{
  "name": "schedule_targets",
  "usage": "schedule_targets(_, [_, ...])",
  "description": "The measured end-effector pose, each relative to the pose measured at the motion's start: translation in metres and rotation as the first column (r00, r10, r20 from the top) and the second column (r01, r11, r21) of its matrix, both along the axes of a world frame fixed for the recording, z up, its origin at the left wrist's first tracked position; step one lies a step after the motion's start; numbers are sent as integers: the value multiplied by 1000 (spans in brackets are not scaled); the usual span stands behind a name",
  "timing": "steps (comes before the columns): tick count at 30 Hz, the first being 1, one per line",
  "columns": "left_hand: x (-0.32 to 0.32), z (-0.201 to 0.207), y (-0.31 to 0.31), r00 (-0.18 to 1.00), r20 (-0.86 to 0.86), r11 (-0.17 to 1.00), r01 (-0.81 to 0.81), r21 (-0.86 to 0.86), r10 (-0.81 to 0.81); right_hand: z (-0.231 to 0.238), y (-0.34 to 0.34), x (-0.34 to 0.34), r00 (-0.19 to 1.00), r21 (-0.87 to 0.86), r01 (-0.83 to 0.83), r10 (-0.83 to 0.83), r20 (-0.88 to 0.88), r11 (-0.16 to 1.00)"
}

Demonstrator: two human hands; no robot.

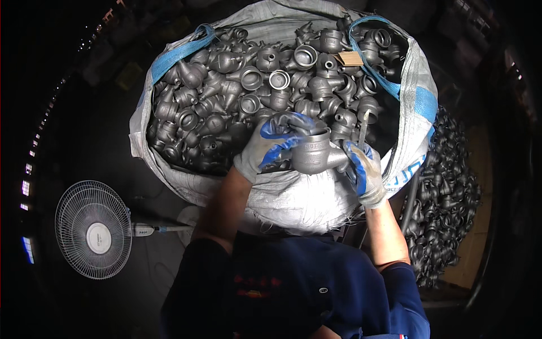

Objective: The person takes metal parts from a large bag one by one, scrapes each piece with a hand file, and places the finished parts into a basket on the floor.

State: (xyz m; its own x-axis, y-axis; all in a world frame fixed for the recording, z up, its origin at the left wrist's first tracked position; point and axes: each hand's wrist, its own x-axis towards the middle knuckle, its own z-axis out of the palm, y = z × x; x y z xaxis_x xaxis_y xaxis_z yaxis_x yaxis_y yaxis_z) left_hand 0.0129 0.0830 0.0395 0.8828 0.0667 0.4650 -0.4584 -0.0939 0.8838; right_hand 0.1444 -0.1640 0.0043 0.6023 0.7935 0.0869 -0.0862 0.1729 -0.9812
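In front of me, over the near edge of the big sack, I hold a grey metal casting (pixel 311 153). It has a round, wide-mouthed body, with the opening upward and a narrower spout toward the right. My left hand (pixel 275 142), in a grey and blue work glove, grips its rim from the left. My right hand (pixel 365 174), gloved likewise, is closed beside the spout. A thin, flat, pale tool (pixel 363 129) sticks up from its fingers; its exact kind is unclear. Whether these fingers also press on the spout cannot be made out.
A large white woven sack (pixel 175 179) with blue straps (pixel 426 104) holds a heap of similar castings (pixel 228 90). A piece of cardboard (pixel 351 59) lies on them. More metal parts (pixel 446 203) are piled at the right. A fan (pixel 95 230) stands at the left.
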Motion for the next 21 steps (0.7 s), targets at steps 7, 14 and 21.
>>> schedule_targets(7, [-5, -47, -65, 889, -445, 307, -396, -865, -109, 1, -24, -14, 758, 61, 360, -330, 562, 931])
schedule_targets(14, [21, -83, -73, 942, -216, 212, -163, -964, -257, 22, -42, -33, 942, -140, 335, -331, 49, 932])
schedule_targets(21, [27, -101, -80, 951, -264, 591, -120, -797, -163, 44, -43, -49, 942, 17, 335, -335, -9, 942])
